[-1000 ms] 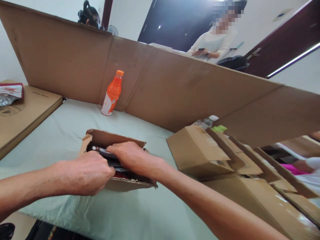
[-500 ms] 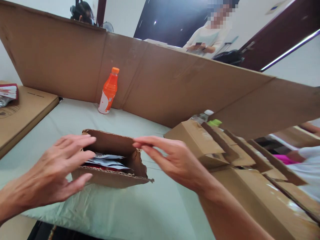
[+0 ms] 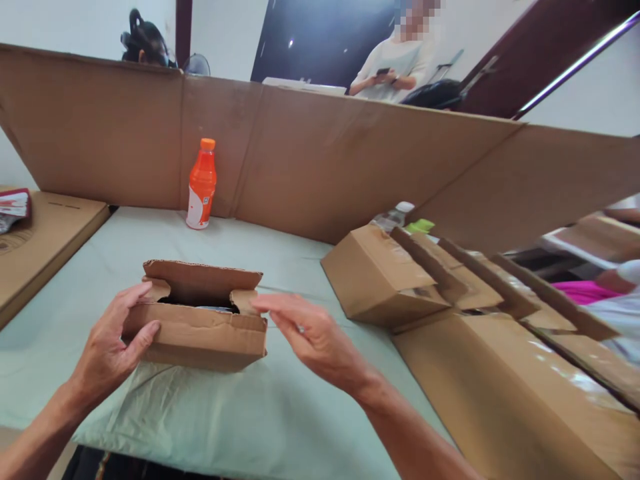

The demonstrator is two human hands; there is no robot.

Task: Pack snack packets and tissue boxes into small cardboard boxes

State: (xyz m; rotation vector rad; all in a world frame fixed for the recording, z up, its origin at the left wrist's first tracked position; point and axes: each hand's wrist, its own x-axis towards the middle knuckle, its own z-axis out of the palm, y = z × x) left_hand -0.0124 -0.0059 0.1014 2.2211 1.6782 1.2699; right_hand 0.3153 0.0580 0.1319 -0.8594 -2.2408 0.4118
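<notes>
Carton (image 3: 200,337), head view, sits on the pale green cloth (image 3: 310,427) between both hands; side flaps (image 3: 244,302) now folded inward, packets (image 3: 215,309) down to a sliver, plainly visible half a second ago. Orange bottle (image 3: 203,177) behind, its white label printed too small to read. Left hand (image 3: 111,339) spread, thumb apart on front wall. Right hand (image 3: 313,330) angled leftward, fingers together at right flap; pinching or not, cannot tell.
</notes>
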